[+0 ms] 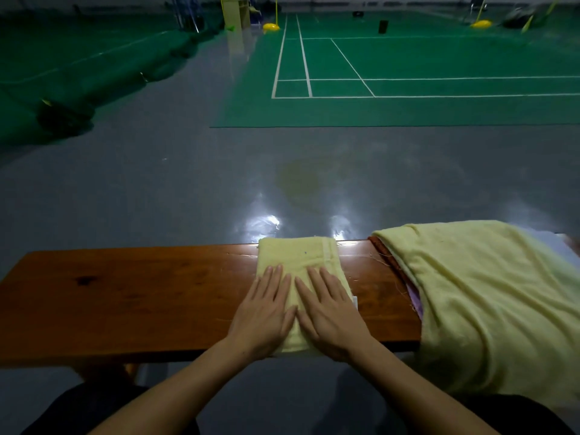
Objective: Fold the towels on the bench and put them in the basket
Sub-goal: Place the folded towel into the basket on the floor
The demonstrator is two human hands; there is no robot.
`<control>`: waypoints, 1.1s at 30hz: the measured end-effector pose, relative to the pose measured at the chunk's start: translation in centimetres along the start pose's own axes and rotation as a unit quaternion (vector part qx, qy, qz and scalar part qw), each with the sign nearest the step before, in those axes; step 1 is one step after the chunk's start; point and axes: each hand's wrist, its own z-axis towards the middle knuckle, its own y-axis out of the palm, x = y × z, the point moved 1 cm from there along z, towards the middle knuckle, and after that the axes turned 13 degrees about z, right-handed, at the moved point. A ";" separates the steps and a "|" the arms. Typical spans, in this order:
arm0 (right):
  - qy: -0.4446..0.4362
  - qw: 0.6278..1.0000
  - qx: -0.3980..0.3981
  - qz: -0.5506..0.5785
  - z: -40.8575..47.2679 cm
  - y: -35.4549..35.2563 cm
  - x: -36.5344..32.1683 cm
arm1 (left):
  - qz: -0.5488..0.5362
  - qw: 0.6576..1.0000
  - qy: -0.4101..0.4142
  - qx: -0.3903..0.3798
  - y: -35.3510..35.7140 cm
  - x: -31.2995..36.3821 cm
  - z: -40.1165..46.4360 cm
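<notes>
— What do we see from the head view, and what stays hidden from us?

— We see no basket anywhere in this view. The near edge of the folded towel (298, 262) lies under our palms, so we cannot make out how its layers sit there. On the right, a large yellow towel (489, 302) is draped over a pile and hangs off the front of the surface (125, 296); it runs out of the picture at the right edge. Under it we catch only slivers: a brown cloth edge (384, 251) at the far side and a purple cloth edge (416, 301) nearer us. How many pieces lie in that pile we cannot tell. The far court is dim and blurred.

— And where does the folded towel lie relative to each grip?

— It lies across the middle of the surface, reaching from the far edge to the near edge. Our left hand (263, 312) rests flat on its near left part, fingers straight and spread, pointing away from us; nothing is clasped. Our right hand (329, 312) rests flat on its near right part in the same way, fingers straight. The two thumbs nearly meet over the towel's middle line. The far half of the towel is uncovered.

— And the pile?

— It sits apart from the folded towel, to the right, with bare wood between them.
</notes>
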 end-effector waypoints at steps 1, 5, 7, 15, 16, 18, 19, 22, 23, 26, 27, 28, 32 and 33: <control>0.002 1.000 -0.007 -0.010 0.1 0.0 0.3 | -0.010 1.000 -0.002 -0.004 0.1 -0.3 0.0; 0.021 0.999 -0.014 -0.034 -0.1 -0.3 1.8 | -0.016 1.000 0.000 -0.021 0.3 -1.5 -0.1; 0.034 0.999 -0.020 -0.031 -0.4 -0.5 2.8 | -0.011 0.999 0.002 -0.033 0.2 -2.0 -0.3; 0.013 0.999 0.027 -0.035 -2.9 -3.2 4.8 | -0.031 0.998 0.046 -0.039 -1.2 -5.9 -2.3; -0.010 0.998 0.057 -0.020 -3.3 -3.7 5.0 | -0.037 0.998 0.054 -0.016 -1.7 -6.3 -2.6; -0.035 0.993 0.097 0.049 -4.2 -4.5 5.2 | -0.049 0.995 0.082 0.039 -2.5 -6.8 -3.3; -0.038 0.992 0.088 0.086 -4.6 -4.9 5.3 | -0.064 0.992 0.098 0.055 -2.7 -6.9 -3.7; -0.040 0.991 0.013 0.127 -5.5 -4.9 5.6 | -0.084 0.987 0.127 0.043 -3.2 -6.6 -4.7; -0.040 0.992 0.000 0.119 -5.5 -4.8 5.6 | -0.074 0.988 0.125 0.041 -3.2 -6.5 -4.9; -0.041 0.996 0.011 0.081 -5.1 -4.6 5.5 | -0.058 0.991 0.110 0.054 -2.8 -6.5 -4.9; -0.039 0.996 0.014 0.081 -5.0 -4.6 5.4 | -0.060 0.991 0.104 0.056 -2.7 -6.6 -4.8; -0.039 0.996 0.018 0.084 -4.8 -4.7 5.4 | -0.062 0.991 0.100 0.059 -2.5 -6.8 -4.6; -0.033 0.994 0.032 0.096 -4.5 -4.8 5.4 | -0.077 0.989 0.097 0.081 -2.3 -6.9 -4.1; -0.030 0.994 0.040 0.099 -4.3 -4.8 5.3 | -0.078 0.989 0.095 0.086 -2.2 -6.9 -3.9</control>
